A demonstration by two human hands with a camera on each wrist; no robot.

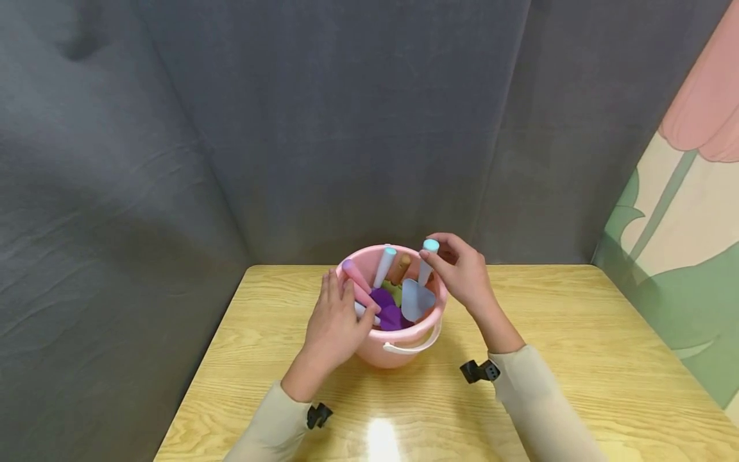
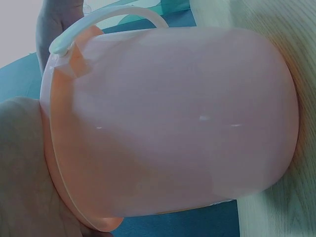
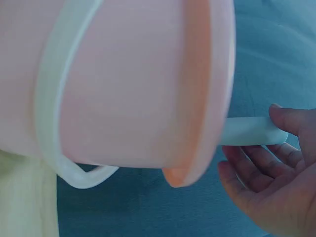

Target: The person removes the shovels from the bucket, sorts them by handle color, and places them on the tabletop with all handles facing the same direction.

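A pink bucket with a white carrying handle stands upright on the wooden table. My left hand rests on the bucket's left rim, fingers extended and thumb over the inside. In the left wrist view its palm lies against the rim. My right hand pinches the teal-tipped handle end of a toy shovel at the right rim. The shovel's broad pale blue blade lies inside the bucket. In the right wrist view, the pale handle sticks out past the rim, between thumb and fingers.
Other handled toys fill the bucket: a teal-tipped white handle, a brown handle, a pink handle and purple pieces. Dark grey cloth hangs behind and left of the table. A flower-painted wall stands at right.
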